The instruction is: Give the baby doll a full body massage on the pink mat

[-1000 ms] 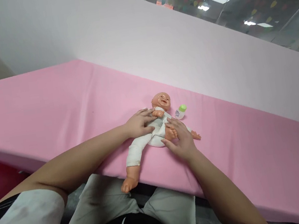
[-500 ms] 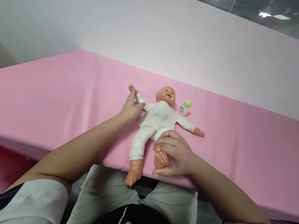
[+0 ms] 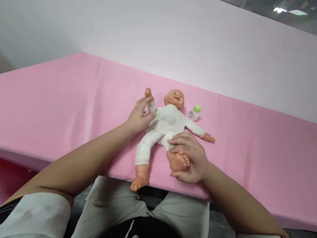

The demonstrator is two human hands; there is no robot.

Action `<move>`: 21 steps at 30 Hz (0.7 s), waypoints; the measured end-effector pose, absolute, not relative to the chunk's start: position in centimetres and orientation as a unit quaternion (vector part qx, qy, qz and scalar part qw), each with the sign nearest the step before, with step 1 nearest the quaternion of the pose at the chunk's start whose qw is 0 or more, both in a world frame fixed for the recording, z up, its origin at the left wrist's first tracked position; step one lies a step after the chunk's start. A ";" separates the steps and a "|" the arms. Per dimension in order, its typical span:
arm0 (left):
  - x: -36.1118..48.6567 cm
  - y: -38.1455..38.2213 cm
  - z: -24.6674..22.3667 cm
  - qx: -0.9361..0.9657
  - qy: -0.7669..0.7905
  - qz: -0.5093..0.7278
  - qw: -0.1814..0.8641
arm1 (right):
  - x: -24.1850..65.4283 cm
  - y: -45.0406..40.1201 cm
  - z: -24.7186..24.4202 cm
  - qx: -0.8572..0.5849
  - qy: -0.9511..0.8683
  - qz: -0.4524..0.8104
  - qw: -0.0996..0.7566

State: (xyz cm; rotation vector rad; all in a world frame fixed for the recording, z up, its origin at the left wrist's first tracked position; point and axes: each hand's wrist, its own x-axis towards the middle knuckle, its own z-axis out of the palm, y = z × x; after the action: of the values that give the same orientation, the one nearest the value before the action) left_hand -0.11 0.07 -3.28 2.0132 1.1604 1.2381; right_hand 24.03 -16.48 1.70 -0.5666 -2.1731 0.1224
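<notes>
While two hands hold its limbs, a doll (image 3: 168,118) lies face-up

As the head view shows, the doll rests on a pink bench (image 3: 43,104) in front of the person, its bare head towards the white wall (image 3: 138,26) and its feet towards the lap. Its long axis runs away from the person, leaning a little rightward at the head, and one free foot overhangs the near edge.

The left hand (image 3: 140,115) is the nearer one to the doll's chest and head; the torso lies just to the right of its fingers. These close around the raised forearm, the thumb below, pinching the white sleeve near the wrist. The right hand (image 3: 192,157) is nearer the hips, with the torso lying beyond its fingers, towards the wall. Those fingers curl over the shin while the thumb sits under the foot, so the lower leg is clasped between them. How firmly either hand presses cannot be told.

Counted, there are one doll, with two arms and two legs, and one bottle (image 3: 195,113) with a single green cap. The bottle is just beside the doll's head, touching neither hand, nearer the right; its print is too small to read.
</notes>
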 end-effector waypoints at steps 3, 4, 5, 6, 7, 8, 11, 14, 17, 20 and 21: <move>0.4 -1.1 -2.6 0.840 0.365 0.359 0.181 | 25.2 -15.2 1.1 -0.301 -0.842 -0.034 0.446; 0.5 -1.4 -2.5 0.861 0.352 0.328 0.163 | 25.5 -14.7 0.7 -0.331 -0.834 -0.044 0.439; 0.7 -1.6 -2.5 0.877 0.343 0.303 0.148 | 25.8 -14.1 0.3 -0.359 -0.830 -0.043 0.425; 0.8 -1.8 -2.4 0.887 0.337 0.283 0.137 | 26.1 -13.5 -0.1 -0.386 -0.828 -0.032 0.406; 0.9 -1.9 -2.4 0.893 0.336 0.270 0.130 | 26.3 -13.0 -0.5 -0.408 -0.828 -0.015 0.384; 1.0 -2.0 -2.4 0.894 0.339 0.264 0.126 | 26.5 -12.7 -0.9 -0.425 -0.827 0.000 0.367; 1.1 -2.3 -2.3 0.881 0.367 0.266 0.140 | 26.6 -12.2 -1.2 -0.434 -0.822 -0.005 0.370; 1.0 -2.1 -2.3 0.849 0.406 0.304 0.147 | 26.2 -13.1 -0.4 -0.370 -0.833 -0.083 0.403; 0.6 -1.3 -2.6 0.793 0.450 0.367 0.182 | 24.8 -15.0 0.8 -0.277 -0.869 -0.093 0.400; 0.0 0.3 -3.4 0.712 0.510 0.416 0.244 | 23.0 -16.8 1.3 -0.204 -0.912 -0.016 0.355; -0.3 1.0 -3.7 0.688 0.526 0.429 0.258 | 22.4 -17.2 1.1 -0.189 -0.924 0.010 0.332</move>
State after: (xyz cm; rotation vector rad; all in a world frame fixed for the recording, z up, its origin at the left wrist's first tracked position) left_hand -0.34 0.97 -3.70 1.8650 1.4261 1.1634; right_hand 22.37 -17.21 1.11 -0.4942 -2.4136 0.0259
